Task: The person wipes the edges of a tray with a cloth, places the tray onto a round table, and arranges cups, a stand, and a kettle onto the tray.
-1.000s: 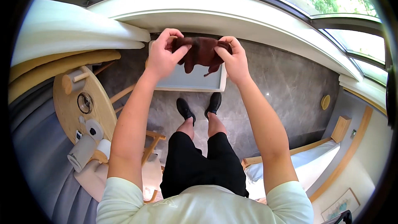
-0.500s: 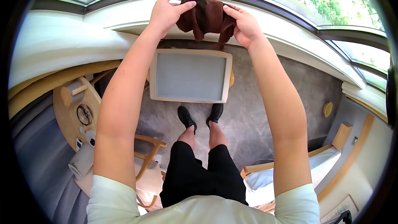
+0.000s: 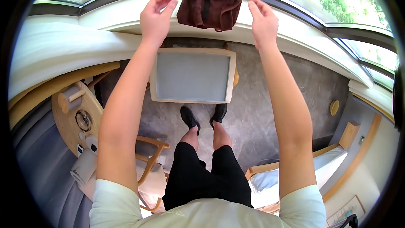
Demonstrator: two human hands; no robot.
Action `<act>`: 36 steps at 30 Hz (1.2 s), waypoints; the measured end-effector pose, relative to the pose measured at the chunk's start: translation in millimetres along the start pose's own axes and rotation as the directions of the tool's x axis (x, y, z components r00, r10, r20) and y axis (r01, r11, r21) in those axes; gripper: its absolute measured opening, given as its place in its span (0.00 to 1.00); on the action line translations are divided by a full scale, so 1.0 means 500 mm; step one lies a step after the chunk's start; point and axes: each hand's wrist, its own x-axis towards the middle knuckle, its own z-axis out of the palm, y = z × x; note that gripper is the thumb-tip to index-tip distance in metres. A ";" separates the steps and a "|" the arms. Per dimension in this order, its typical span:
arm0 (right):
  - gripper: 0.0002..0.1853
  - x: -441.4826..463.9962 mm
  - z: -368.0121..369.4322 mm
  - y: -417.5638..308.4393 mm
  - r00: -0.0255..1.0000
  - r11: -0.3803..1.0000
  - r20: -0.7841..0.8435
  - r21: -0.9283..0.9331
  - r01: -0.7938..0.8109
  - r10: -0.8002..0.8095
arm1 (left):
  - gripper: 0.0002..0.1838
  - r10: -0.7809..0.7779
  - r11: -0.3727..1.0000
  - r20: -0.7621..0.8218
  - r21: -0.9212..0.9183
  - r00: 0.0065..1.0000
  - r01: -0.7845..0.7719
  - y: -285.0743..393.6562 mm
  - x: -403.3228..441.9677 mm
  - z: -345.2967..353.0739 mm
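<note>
A dark brown cloth [image 3: 221,10] with a darker stripe lies over the white window sill, its upper edge against the dark window frame and its lower edge hanging loose. To its left is my left hand [image 3: 156,20], fingers bent and thumb held off them, with nothing in it. My right hand [image 3: 265,22] is raised just right of the cloth, also empty, thumb and fingers apart. Neither hand touches the cloth.
A stand with a grey panel top [image 3: 192,76] is between my feet and the sill [image 3: 114,23]. To the left are a round wooden table [image 3: 67,118] with small items and a wooden chair [image 3: 152,158]. A wood-framed bed [image 3: 325,169] stands at the right.
Both hands have let go of the cloth and moved outward, away from its sides. The cloth, bunched between them before, now lies spread flatter on the sill and frame.
</note>
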 end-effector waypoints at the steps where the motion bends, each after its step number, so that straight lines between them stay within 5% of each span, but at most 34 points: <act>1: 0.18 -0.023 -0.008 -0.002 0.999 0.997 0.024 0.070 -0.023 0.022 | 0.13 -0.069 0.994 -0.002 -0.086 0.998 0.068 0.015 -0.020 -0.015; 11: 0.18 -0.272 -0.051 0.161 0.973 0.967 0.091 0.122 -0.223 0.213 | 0.18 -0.330 0.911 0.072 -0.237 0.941 0.337 -0.077 -0.228 -0.185; 21: 0.23 -0.376 -0.051 0.363 0.916 0.916 -0.024 0.011 -0.401 0.401 | 0.24 -0.529 0.848 -0.028 -0.041 0.848 0.528 -0.320 -0.358 -0.273; 30: 0.32 -0.458 -0.058 0.547 0.853 0.841 -0.105 -0.144 -0.522 0.511 | 0.34 -0.501 0.797 -0.140 0.310 0.854 0.519 -0.529 -0.437 -0.289; 36: 0.34 -0.481 -0.044 0.599 0.847 0.780 -0.106 -0.344 -0.523 0.521 | 0.33 -0.572 0.775 -0.050 0.294 0.819 0.559 -0.565 -0.467 -0.287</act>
